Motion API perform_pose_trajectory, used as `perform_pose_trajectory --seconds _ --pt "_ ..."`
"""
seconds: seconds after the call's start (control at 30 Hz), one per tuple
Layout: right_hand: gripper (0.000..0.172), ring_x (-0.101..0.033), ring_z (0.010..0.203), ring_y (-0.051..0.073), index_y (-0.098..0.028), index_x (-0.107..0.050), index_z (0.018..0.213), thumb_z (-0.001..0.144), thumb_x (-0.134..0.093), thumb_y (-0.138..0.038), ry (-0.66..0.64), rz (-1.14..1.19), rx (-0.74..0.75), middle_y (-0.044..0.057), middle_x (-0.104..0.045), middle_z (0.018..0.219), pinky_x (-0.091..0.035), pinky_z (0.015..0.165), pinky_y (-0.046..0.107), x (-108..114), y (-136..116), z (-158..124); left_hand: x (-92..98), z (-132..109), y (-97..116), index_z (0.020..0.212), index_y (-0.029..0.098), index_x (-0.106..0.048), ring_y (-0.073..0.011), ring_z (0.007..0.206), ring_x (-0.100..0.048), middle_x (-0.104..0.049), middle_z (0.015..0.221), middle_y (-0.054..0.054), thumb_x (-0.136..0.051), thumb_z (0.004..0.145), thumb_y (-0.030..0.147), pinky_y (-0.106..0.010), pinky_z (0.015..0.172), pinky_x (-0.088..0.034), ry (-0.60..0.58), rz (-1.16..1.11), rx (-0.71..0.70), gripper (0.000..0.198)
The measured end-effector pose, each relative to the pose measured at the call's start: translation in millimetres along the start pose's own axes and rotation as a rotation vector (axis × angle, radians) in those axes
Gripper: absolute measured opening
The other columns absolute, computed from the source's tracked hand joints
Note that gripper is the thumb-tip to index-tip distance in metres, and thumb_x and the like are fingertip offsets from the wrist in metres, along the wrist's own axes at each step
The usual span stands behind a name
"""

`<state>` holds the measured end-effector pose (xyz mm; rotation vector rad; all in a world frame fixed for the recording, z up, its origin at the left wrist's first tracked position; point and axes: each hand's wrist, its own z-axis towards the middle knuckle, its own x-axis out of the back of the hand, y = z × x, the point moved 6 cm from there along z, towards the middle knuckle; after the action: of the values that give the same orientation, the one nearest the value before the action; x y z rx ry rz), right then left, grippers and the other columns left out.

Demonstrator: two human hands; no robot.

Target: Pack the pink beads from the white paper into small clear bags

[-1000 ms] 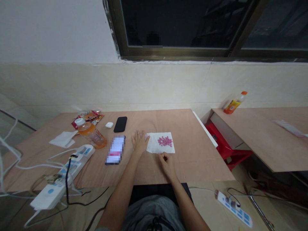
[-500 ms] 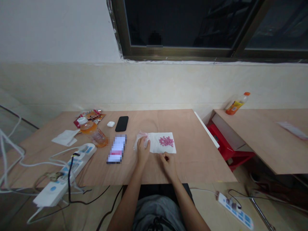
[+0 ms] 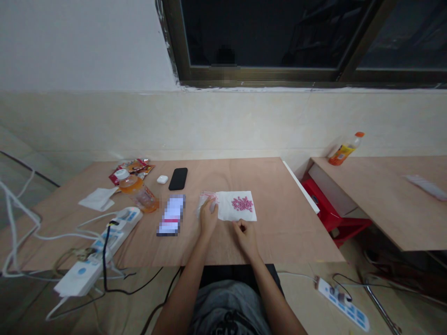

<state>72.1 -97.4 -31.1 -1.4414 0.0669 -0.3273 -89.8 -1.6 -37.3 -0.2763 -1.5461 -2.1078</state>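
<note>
A clear plastic bag (image 3: 203, 199) with a pinkish-red top edge lies at the left side of a sheet of white paper (image 3: 225, 211). My left hand (image 3: 208, 219) is closed on this bag, fingers bent over it. On the right half of the paper sits a loose patch of small pink beads or pellets (image 3: 242, 204). Just below the paper's front edge, my right hand (image 3: 247, 235) rests with thumb and forefinger curled together in a pinch. Whatever its fingers may hold is too small to see.
Left of my hands lie a lit phone (image 3: 171, 215), a black phone (image 3: 178, 179), a white earphone case (image 3: 162, 179), an orange drink bottle (image 3: 139, 193), tissue (image 3: 98, 199), wrappers (image 3: 134, 166) and a power strip (image 3: 115, 237) with cables. A red stool (image 3: 323, 209) stands beside the table.
The view has shifted very slightly. Both hands keep nearly the same places, and the pink pieces look unchanged.
</note>
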Motion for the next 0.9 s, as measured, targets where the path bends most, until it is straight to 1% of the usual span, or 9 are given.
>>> perform_pose_trajectory --seconds 0.17,0.3,0.53,0.7,0.9 --pt "0.036 -0.038 0.054 0.01 -0.019 -0.042 0.056 0.083 -0.052 -0.04 0.013 -0.02 0.011 -0.005 -0.04 0.054 -0.028 0.053 0.023 0.7 -2.4 0.0 -3.9 1.1 0.4 0.11 0.016 -0.064 -0.0228 0.118 -0.057 -0.065 0.121 -0.01 -0.05 0.085 0.022 -0.042 0.106 -0.042 -0.025 0.101 -0.06 0.029" --pt "0.037 -0.038 0.054 0.01 -0.019 -0.042 0.056 0.084 -0.052 -0.041 0.011 -0.024 0.012 -0.005 -0.04 0.053 -0.029 0.053 0.024 0.1 -0.1 0.3 -5.4 1.0 1.2 0.108 0.016 -0.064 -0.0233 0.118 -0.056 -0.065 0.12 -0.011 -0.051 0.084 0.021 -0.042 0.105 -0.043 -0.025 0.144 -0.097 0.028" --pt "0.037 -0.036 0.054 0.01 -0.02 -0.041 0.055 0.084 -0.052 -0.04 0.013 -0.03 0.015 -0.005 -0.038 0.053 -0.028 0.053 0.024 0.3 2.7 1.0 -6.0 0.2 2.5 0.11 0.016 -0.063 -0.0228 0.119 -0.055 -0.064 0.121 -0.01 -0.05 0.085 0.022 -0.041 0.105 -0.042 -0.027 0.164 -0.114 0.028" --pt "0.036 -0.038 0.055 0.011 -0.02 -0.042 0.056 0.083 -0.052 -0.04 0.013 -0.022 0.022 -0.005 -0.039 0.054 -0.029 0.052 0.024 0.2 3.6 1.0 -5.7 0.4 4.4 0.109 0.018 -0.063 -0.0229 0.118 -0.056 -0.065 0.119 -0.009 -0.051 0.084 0.021 -0.041 0.104 -0.043 -0.033 0.172 -0.107 0.028" --pt "0.036 -0.037 0.054 0.011 -0.02 -0.041 0.055 0.083 -0.053 -0.04 0.013 -0.021 0.014 -0.005 -0.039 0.053 -0.029 0.053 0.024 -0.1 4.8 1.2 -5.5 -0.3 5.1 0.109 0.016 -0.064 -0.0233 0.119 -0.055 -0.065 0.119 -0.011 -0.05 0.085 0.022 -0.042 0.105 -0.042 -0.03 0.165 -0.116 0.028"
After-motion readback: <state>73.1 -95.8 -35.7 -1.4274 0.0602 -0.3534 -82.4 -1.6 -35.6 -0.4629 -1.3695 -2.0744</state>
